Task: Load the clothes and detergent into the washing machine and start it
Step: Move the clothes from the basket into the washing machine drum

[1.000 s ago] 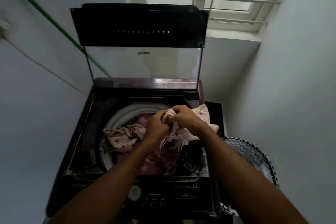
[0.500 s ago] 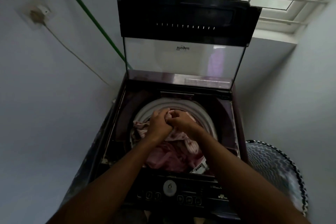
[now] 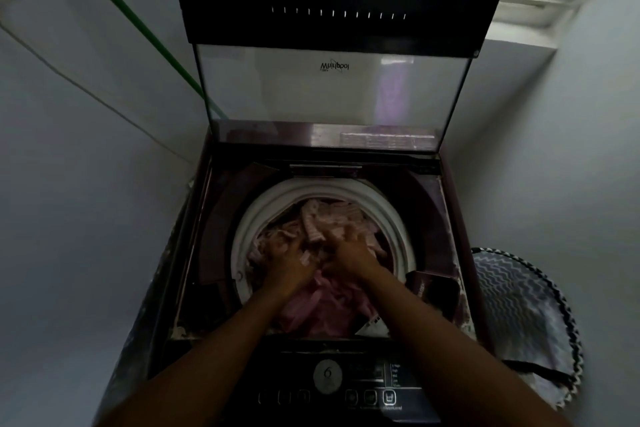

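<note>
The top-loading washing machine (image 3: 446, 218) stands with its glass lid (image 3: 332, 94) raised upright. Pink and pink-striped clothes (image 3: 332, 218) fill the drum inside the white rim (image 3: 249, 218). Both my hands are down in the drum, side by side on the pile. My left hand (image 3: 289, 265) presses on the cloth with its fingertips partly buried under a striped fold. My right hand (image 3: 349, 253) lies flat with its fingers spread on the striped cloth. No detergent container shows. The control panel (image 3: 349, 388) runs along the near edge, between my forearms.
A zigzag-patterned laundry basket (image 3: 519, 315) stands right of the machine. A dark box-like part (image 3: 433, 291) sits at the drum's front right corner. A green pipe (image 3: 138, 28) and a white cable run down the left wall. Walls close in on both sides.
My hands gripped a bunched striped garment above the drum; they have gone down into the drum and flattened onto the pile. The garment that hung over the right edge lies inside.
</note>
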